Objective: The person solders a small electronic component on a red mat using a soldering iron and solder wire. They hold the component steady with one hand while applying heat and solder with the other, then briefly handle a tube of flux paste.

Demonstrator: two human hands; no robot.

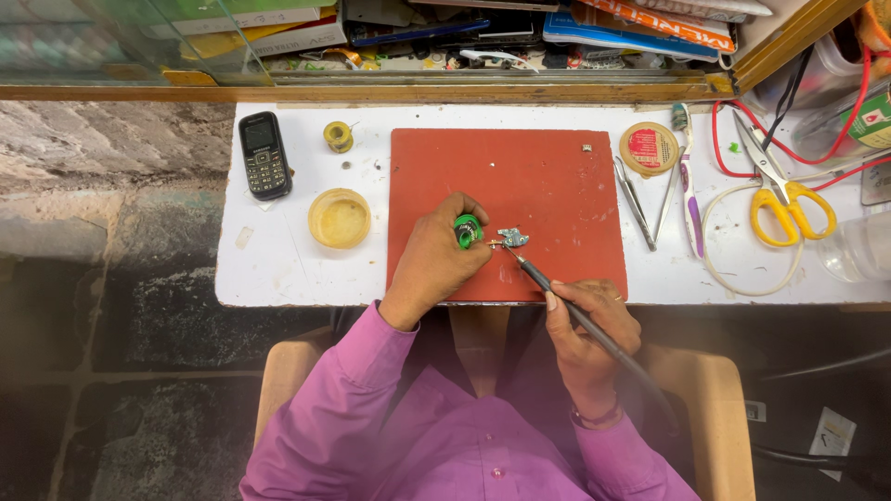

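So the tiny metal part [513,237] sits near the middle of the red mat [557,186], a bit toward its front edge. The iron [566,306] tip touches the part from 5 o'clock, with the right hand [587,339] clamped round the handle like a pen. At 9 o'clock of the part, the left hand [436,264] pinches a green spool [467,229] between curled fingers. The mat lies on a scuffed white table [278,269]. Tweezers [640,199] and a toothbrush [689,176] lie at 3 o'clock off the mat, yellow scissors [784,195] beyond. A phone [264,155] and a yellow dish [340,218] sit at 9 to 10 o'clock. Cluttered shelf [464,37] at 12, dark stone floor [111,371] at left.
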